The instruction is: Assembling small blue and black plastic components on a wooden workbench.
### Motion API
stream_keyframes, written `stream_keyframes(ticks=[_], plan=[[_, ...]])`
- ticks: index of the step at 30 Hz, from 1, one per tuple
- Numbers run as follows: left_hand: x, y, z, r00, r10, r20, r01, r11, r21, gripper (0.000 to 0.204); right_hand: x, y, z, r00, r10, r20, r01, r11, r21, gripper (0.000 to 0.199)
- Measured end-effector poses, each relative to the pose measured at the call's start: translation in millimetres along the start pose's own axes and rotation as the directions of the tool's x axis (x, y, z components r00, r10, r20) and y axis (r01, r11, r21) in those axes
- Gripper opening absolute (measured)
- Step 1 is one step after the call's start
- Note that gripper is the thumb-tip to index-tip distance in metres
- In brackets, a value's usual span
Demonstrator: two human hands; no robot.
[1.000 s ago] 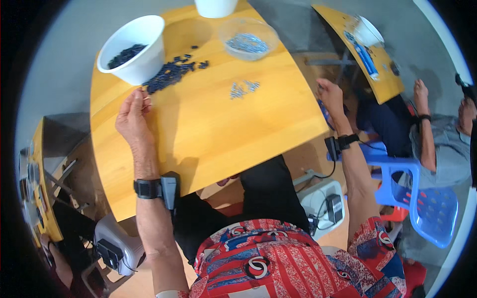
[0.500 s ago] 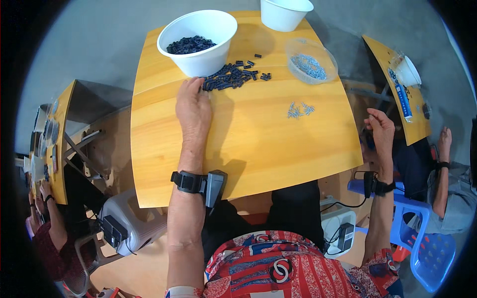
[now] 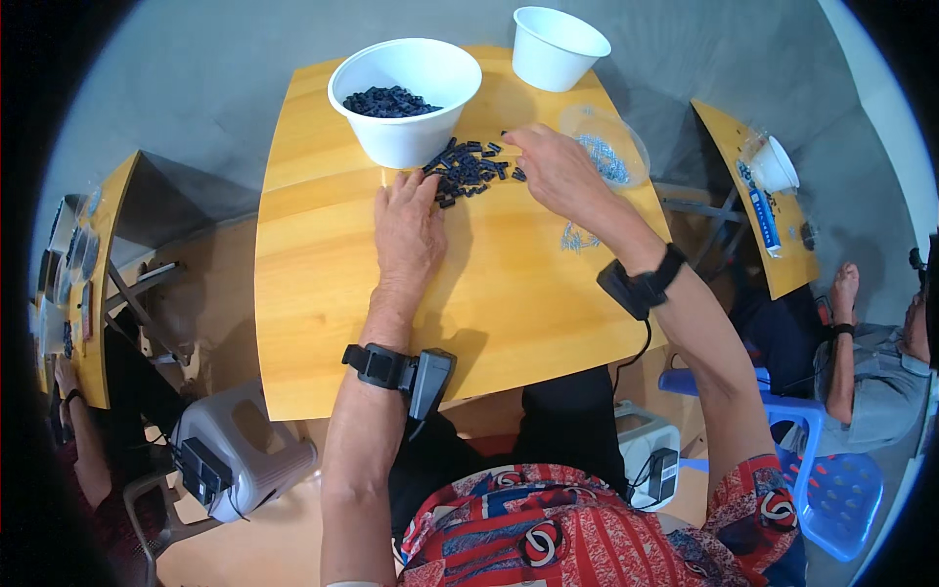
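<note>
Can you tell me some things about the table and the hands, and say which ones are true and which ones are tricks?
1. The big white bowl has small dark pieces in it. True.
2. The left hand is lifted high above the table. False: it lies flat on the wood, its fingertips at the loose pile of dark pieces.
3. The right hand reaches to the far edge of that pile. True.
4. The smaller white bowl is full of dark pieces. False: it looks empty.
5. A clear dish with tiny silvery bits sits beside the right hand. True.
</note>
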State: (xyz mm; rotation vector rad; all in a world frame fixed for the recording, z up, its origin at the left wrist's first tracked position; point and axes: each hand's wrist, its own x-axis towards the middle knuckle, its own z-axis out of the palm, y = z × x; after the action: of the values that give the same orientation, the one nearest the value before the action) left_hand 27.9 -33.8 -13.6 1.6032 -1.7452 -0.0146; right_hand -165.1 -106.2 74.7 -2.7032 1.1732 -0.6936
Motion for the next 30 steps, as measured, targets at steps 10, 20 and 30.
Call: stream_keyframes(ticks=[10, 20, 30], plan=[[-3.3, 13.8, 1.7, 0.994, -0.006, 0.105, 0.006, 1.000, -0.005, 0.044, 40.1, 24.8, 40.8, 0.960, 0.182, 0.211, -0.119, 0.952, -0.281, 0.026], [-4.6, 9.5, 0.8, 0.989, -0.144, 0.012, 0.134, 0.879, -0.458, 0.033, 47.5, 13.8, 36.9, 0.991, 0.082, 0.106, -0.080, 0.996, -0.027, 0.033], [-2.8, 11.1, -0.1, 0.999, -0.017, -0.049, 0.011, 0.993, -0.115, 0.037, 53.6, 24.2, 61.5, 0.973, -0.186, 0.136, 0.202, 0.973, -0.108, 0.035]])
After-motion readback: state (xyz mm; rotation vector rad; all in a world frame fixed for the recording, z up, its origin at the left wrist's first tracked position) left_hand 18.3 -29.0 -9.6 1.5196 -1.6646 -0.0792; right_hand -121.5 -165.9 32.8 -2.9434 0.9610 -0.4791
